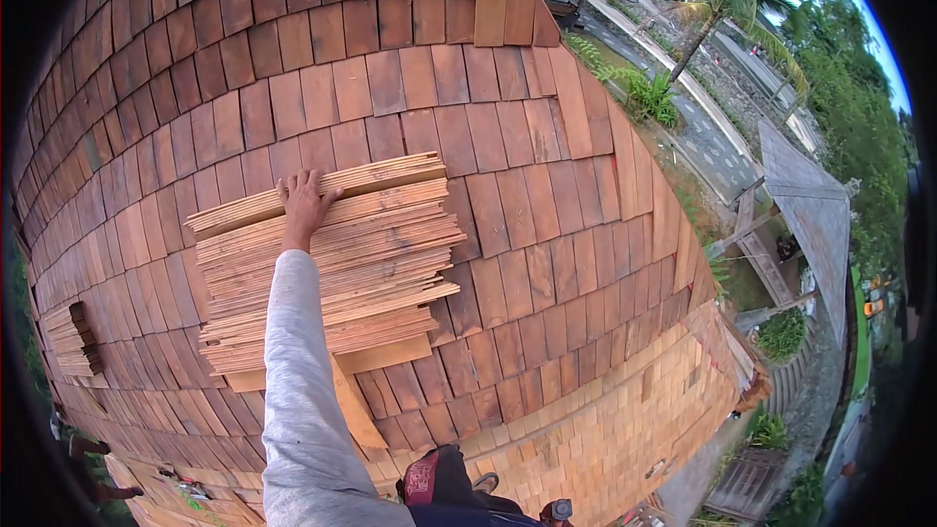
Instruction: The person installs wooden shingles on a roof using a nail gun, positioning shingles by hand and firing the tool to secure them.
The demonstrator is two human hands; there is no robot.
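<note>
A thick stack of thin wooden shingles (332, 263) lies on the sloping shingled roof (508, 205), edges facing up. My left hand (305, 205) rests at the upper side of this stack, fingers curled over the topmost shingles and thumb out to the right. The grey-sleeved left forearm crosses the stack and hides part of it. Below the stack, a lone pale board (356, 405) slants down toward my legs. My right hand does not show.
A smaller shingle stack (73, 340) sits at the far left. The roof's edge (649, 181) runs down the right, dropping to a path and plants. Paler shingles (625, 405) cover the lower roof. My dark-clothed leg (439, 478) is at the bottom. A grey-roofed shelter (805, 205) stands beyond.
</note>
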